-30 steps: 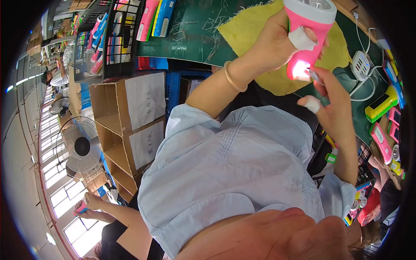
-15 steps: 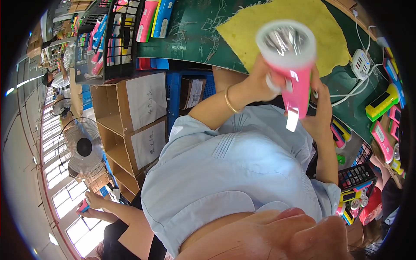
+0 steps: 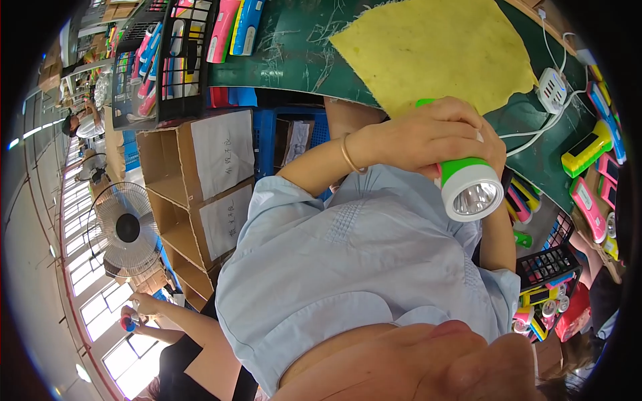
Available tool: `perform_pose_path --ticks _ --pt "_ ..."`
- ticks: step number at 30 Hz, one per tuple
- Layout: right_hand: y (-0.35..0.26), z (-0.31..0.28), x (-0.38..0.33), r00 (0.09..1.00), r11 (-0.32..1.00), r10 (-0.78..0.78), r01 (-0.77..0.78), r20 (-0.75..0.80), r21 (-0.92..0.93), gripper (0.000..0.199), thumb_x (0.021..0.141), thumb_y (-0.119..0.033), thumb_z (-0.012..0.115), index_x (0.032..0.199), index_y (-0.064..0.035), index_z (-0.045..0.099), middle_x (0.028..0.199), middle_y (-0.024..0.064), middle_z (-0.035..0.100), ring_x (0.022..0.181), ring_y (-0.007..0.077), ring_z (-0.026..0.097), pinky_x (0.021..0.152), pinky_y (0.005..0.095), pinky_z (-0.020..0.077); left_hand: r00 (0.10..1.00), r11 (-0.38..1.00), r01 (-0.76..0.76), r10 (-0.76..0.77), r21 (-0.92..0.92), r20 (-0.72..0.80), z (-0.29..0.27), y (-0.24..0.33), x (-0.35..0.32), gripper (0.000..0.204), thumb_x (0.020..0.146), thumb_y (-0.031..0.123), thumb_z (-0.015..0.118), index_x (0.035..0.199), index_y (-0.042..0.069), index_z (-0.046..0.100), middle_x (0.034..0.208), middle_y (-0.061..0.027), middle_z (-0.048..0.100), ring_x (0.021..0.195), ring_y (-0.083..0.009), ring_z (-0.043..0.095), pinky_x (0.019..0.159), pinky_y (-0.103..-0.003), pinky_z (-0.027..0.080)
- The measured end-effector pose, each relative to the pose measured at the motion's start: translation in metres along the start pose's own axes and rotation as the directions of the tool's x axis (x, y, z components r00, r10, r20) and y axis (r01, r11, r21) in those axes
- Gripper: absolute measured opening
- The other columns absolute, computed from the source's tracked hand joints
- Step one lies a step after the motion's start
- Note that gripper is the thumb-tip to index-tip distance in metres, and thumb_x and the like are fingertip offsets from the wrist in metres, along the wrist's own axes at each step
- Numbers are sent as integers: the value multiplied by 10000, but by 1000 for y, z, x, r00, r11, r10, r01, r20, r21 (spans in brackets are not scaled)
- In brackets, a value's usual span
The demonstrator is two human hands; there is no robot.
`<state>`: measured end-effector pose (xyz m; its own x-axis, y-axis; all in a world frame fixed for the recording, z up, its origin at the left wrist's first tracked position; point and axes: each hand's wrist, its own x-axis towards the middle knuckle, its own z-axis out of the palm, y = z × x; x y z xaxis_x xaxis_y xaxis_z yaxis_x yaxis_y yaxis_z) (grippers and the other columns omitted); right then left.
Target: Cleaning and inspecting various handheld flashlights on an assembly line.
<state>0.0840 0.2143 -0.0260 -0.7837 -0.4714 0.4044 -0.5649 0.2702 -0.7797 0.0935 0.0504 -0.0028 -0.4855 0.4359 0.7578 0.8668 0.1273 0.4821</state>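
My left hand (image 3: 428, 134), a thin bracelet on its wrist, is wrapped around a green flashlight (image 3: 468, 187). The white-rimmed lens end points toward the camera, in front of my light blue shirt. My right forearm (image 3: 498, 240) rises behind the flashlight, and that hand is hidden by the flashlight and my left hand. A yellow cloth (image 3: 435, 47) lies on the dark green mat (image 3: 287, 47) just beyond my hands.
A white power strip (image 3: 552, 90) with cables and several coloured flashlights (image 3: 588, 150) lie at the right. A black crate (image 3: 167, 60) holds more flashlights. Cardboard boxes (image 3: 200, 187) and a fan (image 3: 124, 230) stand at the left. Another person's hand (image 3: 134, 317) works at lower left. A black basket (image 3: 548, 267) sits at lower right.
The pink flashlight held in both hands earlier is gone. My left hand now grips a green one, lower and nearer my body, lens turned toward the camera.
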Motion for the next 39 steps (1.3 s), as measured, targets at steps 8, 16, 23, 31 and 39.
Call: perform_pose_path --ticks 8,16,23,31,39 --pt "6 -5 -13 977 893 109 -176 181 414 452 642 -209 715 1013 -27 532 1005 94 577 877 237 580 721 309 465 941 922 277 -317 -270 -119 12 3 0 642 642 441 705 1089 41 478 1005 -137 548 929 -315 518 792 -371 440" --pt "1 -20 -2 920 883 362 -391 152 261 389 865 -252 521 1124 32 468 892 102 546 832 150 529 735 255 421 586 338 228 -797 -913 -149 0 -2 21 278 850 133 552 1049 0 412 856 -112 556 734 -196 594 632 -316 515" --pt "-5 -37 -6 940 863 322 -341 116 372 203 888 -153 450 797 15 516 709 11 477 610 60 402 537 198 299 470 427 619 -874 -659 -125 0 -5 28 404 763 61 604 1066 11 341 817 -81 521 665 -145 581 552 -289 495" --pt "-36 -48 23 953 903 297 -261 -57 342 247 896 -185 457 794 29 528 645 21 498 585 74 426 537 204 329 611 523 754 -780 -397 134 -17 -5 33 999 664 134 686 1320 -106 -29 1036 -199 511 988 -254 513 873 -316 398" --pt "-25 -46 41 961 955 269 -275 61 115 177 848 -105 474 890 41 564 624 34 493 577 90 439 524 220 346 572 567 788 -818 -240 -53 -12 -10 35 605 595 216 720 1050 -72 444 931 -178 530 892 -271 540 798 -332 423"
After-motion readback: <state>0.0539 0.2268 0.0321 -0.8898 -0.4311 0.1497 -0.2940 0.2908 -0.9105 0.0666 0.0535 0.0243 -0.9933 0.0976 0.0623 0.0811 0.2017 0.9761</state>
